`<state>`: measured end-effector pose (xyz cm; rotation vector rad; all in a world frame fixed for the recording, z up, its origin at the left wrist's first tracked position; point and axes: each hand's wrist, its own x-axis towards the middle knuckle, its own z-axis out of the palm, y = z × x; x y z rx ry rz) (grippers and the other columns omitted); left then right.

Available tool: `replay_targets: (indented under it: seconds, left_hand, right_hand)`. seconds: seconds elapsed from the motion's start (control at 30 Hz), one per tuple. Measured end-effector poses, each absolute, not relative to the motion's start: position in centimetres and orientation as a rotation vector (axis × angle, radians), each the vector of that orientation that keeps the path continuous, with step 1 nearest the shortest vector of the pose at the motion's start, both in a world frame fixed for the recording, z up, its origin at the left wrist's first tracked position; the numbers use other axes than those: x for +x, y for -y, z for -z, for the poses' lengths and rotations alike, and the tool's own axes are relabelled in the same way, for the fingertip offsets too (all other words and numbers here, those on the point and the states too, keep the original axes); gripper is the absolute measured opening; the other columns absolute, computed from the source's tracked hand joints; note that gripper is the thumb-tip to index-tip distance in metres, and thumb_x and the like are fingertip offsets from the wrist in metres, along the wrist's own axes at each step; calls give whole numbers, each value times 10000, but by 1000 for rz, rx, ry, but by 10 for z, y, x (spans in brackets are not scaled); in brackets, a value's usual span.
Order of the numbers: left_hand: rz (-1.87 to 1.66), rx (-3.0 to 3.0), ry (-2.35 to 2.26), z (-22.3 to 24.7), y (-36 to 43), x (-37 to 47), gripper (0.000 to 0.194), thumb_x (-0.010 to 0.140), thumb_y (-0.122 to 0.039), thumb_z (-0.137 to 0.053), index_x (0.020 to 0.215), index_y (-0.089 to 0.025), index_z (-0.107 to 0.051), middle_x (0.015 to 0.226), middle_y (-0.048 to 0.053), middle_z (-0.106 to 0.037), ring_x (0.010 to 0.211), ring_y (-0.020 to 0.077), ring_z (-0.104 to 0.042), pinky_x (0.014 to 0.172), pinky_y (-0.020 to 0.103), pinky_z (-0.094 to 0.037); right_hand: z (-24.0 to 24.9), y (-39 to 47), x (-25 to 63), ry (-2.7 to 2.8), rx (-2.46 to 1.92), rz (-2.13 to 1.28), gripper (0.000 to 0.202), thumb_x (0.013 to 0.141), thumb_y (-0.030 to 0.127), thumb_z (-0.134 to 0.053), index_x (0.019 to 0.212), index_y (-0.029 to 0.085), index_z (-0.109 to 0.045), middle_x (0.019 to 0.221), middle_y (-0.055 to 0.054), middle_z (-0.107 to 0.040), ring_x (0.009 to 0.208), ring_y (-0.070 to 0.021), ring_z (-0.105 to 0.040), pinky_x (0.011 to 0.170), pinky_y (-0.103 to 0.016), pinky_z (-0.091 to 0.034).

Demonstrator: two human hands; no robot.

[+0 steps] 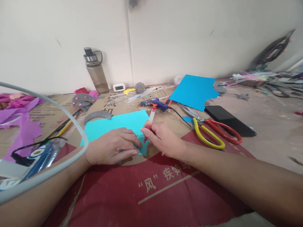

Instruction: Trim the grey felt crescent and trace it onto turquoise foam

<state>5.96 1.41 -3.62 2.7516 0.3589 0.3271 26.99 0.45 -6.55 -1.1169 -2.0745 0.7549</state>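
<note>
A turquoise sheet of paper point(113, 126) lies on the brown and red cardboard in front of me. My left hand point(115, 145) rests palm down over the sheet's lower part, its fingers stretched out and pressing on the paper. In my right hand point(163, 138) is a pen with a red cap end and a whitish barrel point(152, 116), held upright. Its red tip meets the paper near the right edge, just beside my left fingertips. What lies under those fingertips is hard to make out. A grey felt arc point(97, 116) touches the sheet's upper left edge.
Scissors with yellow and red handles point(210, 134) and a black phone point(229, 119) lie right. Behind are a blue glue gun point(156, 102), a blue sheet point(194, 91) and a bottle point(97, 74). A pale cable point(84, 132) curves across the left foreground; purple paper point(26, 126) lies left.
</note>
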Motion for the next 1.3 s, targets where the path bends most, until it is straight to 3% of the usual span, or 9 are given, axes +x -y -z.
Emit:
replay_targets:
  seconds: [1.3]
  left_hand:
    - [-316,2734,-376,36,-15,60,203,931,-203,-478,987,-174,-671,977,78,-712,962,191,-604,901,315,-432]
  right_hand:
    - [68,-5,269,2132,-1079,-712,298,954,309,-404,699,189,-497,664,11,-516,646,-129,-487,660,-273,-358]
